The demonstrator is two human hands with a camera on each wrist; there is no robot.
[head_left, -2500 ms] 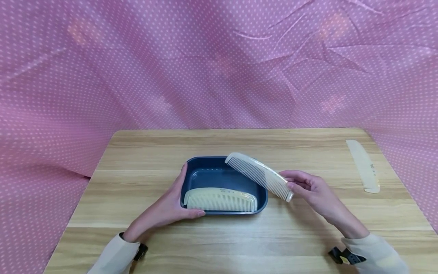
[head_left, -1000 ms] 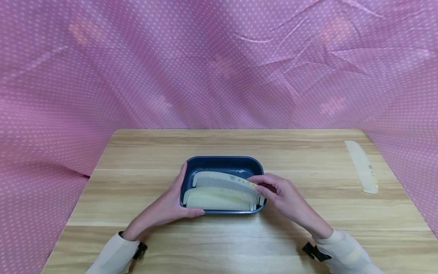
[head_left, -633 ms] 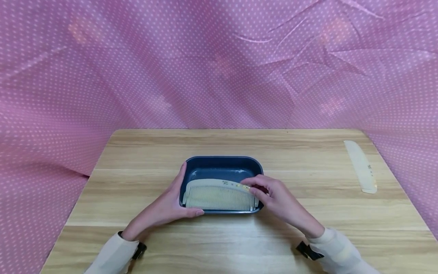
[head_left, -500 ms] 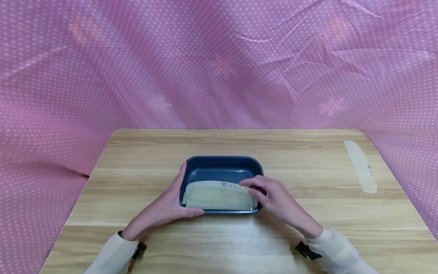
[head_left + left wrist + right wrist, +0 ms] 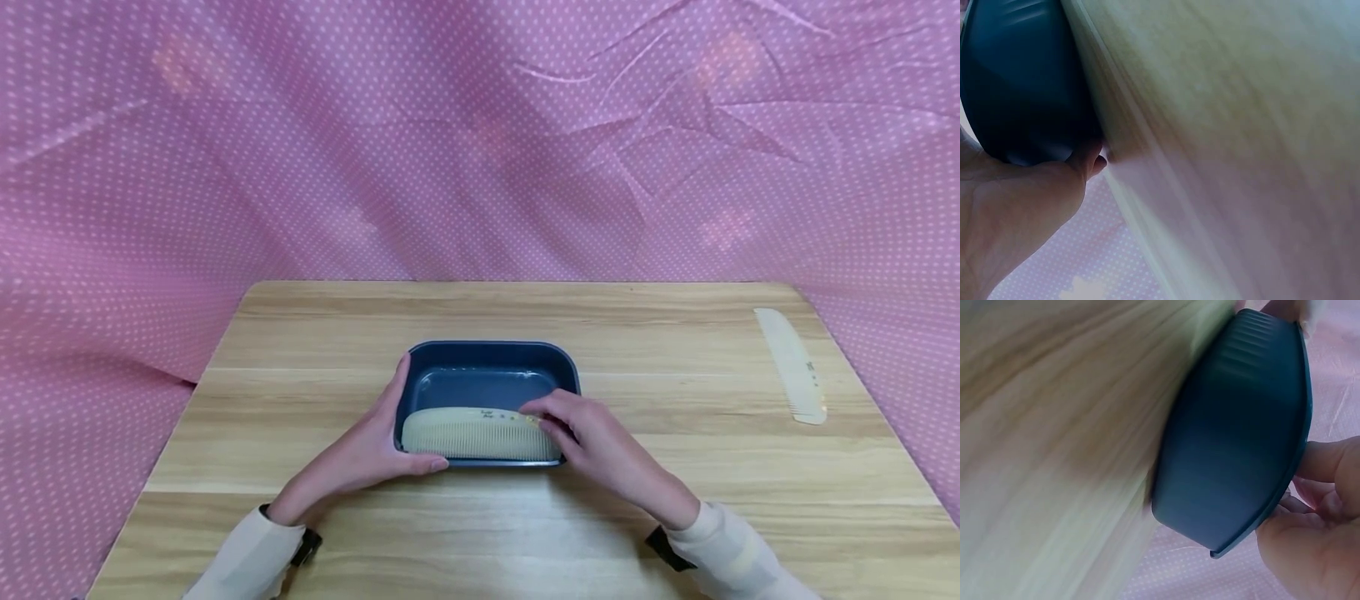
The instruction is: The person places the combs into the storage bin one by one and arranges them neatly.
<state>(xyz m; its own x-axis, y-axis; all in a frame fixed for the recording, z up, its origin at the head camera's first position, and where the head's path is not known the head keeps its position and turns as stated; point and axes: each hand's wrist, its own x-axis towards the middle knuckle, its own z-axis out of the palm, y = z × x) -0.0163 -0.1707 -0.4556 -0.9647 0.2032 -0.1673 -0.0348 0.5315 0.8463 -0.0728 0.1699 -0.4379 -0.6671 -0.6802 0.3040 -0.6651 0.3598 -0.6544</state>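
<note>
A dark blue rectangular tray [image 5: 487, 357] stands mid-table in the head view. My left hand [image 5: 375, 437] grips its left end, thumb along the front rim. Inside, against the front side, a pale cream comb [image 5: 472, 425] lies with its teeth toward me, covering another comb beneath. The right hand [image 5: 600, 437] pinches the upper comb's right end between thumb and fingers, over the tray's right rim. In the left wrist view the palm [image 5: 1022, 200] lies against the tray's outer wall [image 5: 1022, 81]. The tray wall [image 5: 1229, 437] hides the combs in the right wrist view.
Another cream comb [image 5: 793, 367] lies near the right edge of the wooden table [image 5: 337, 325]. A pink polka-dot cloth [image 5: 465, 150] hangs behind and along both sides. Black straps are on both wrists, below pale sleeves [image 5: 247, 554].
The right hand has brought its comb from above the tray's right side down into it, onto the other comb, then lowered it toward the front. The left hand keeps its hold.
</note>
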